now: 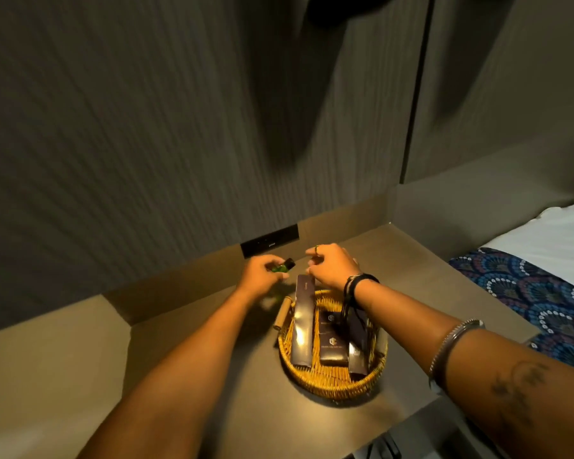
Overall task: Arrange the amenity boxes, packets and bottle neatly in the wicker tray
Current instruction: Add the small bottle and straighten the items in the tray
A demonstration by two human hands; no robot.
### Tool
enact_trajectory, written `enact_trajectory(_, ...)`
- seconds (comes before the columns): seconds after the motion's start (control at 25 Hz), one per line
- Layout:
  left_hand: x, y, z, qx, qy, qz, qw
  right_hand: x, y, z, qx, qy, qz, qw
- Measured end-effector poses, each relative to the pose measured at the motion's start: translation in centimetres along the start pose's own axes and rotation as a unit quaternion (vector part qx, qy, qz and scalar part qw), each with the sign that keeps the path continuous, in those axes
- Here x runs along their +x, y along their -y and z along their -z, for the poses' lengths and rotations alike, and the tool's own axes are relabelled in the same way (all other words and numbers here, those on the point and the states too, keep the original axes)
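2 forearms over wicker basket; left hand around half-hidden green bottle; right hand curled, hold unclear.

Both bare forearms are stretched forward from the near edge and are drawn together at the far middle. The left hand is curled round a small green bottle with a black cap. The right hand is held palm down just to its right, fingers bent; whether anything is pinched cannot be told.
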State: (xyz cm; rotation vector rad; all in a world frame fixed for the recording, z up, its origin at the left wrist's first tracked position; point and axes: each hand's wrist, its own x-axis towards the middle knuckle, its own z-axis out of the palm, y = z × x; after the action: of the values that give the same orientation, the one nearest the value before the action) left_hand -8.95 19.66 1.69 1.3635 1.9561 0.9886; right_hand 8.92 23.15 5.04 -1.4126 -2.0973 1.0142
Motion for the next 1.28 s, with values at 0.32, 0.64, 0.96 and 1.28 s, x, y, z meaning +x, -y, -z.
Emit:
enact_trajectory(0.32,-0.9,-3.6,-2.8,-0.092,0.030,-0.065,0.993,3.0,0.3,1.5,0.048,-0.002,0.007,0.999)
enact_trajectory(0.64,-0.6,0.2,-2.0,0.021,-0.044,0.053,0.997,2.0,-2.1,-0.9,-0.238,0.077,0.045,0.967)
enact_trajectory(0.96,-1.6,2.2,-2.4,0.086,0.029,0.043,0.995,0.5,-4.6,-3.0,-0.349,0.064,0.094,0.930)
enact_trajectory(1.28,-2.7,1.9,-2.6,0.085,0.023,0.027,0.996,0.0,-4.1,-2.6,-0.338,0.042,0.080,0.937)
